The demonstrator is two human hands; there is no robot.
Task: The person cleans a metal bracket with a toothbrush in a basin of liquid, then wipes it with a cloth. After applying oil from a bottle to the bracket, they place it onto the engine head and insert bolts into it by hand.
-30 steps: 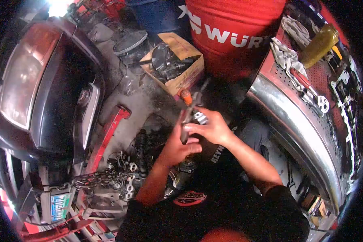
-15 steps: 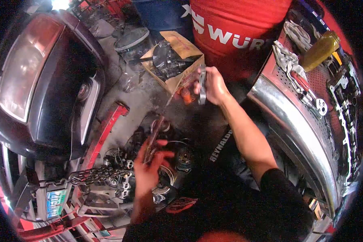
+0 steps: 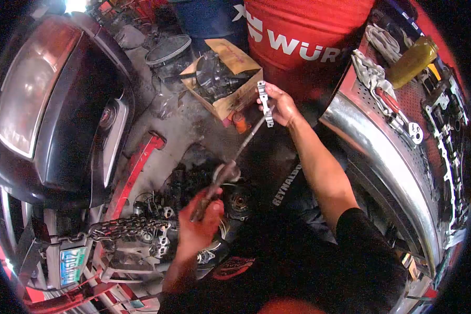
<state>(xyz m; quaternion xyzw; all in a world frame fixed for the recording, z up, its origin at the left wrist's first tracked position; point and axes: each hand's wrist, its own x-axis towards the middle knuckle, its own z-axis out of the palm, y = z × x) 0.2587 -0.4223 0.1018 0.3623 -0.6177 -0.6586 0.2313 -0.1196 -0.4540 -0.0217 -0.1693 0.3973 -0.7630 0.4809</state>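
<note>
My right hand (image 3: 281, 108) grips a slim silver metal bracket (image 3: 265, 103), shaped like a camshaft bearing cap, holding it upright in front of the cardboard box. My left hand (image 3: 203, 217) is wrapped around the dark handle of a long tool (image 3: 214, 188) with a thin metal shaft, somewhat like a screwdriver. Its shaft slants up and to the right, and the tip overlaps the lower part of the bracket. Below the tool, dark engine parts (image 3: 239, 203) sit near the floor.
A cardboard box (image 3: 238, 99) with black parts stands ahead, by a red drum (image 3: 303, 39) and a lidded bucket (image 3: 167, 51). At left are a car bumper (image 3: 70, 115) and chain (image 3: 125, 226). A metal-edged bench (image 3: 382, 157) at right carries rags, a ratchet (image 3: 414, 133) and a yellowish bottle (image 3: 414, 62).
The tool has swung right, bringing its shaft up to the bracket. My left hand has moved slightly right and closed around the handle. The bracket has turned to show its bright face.
</note>
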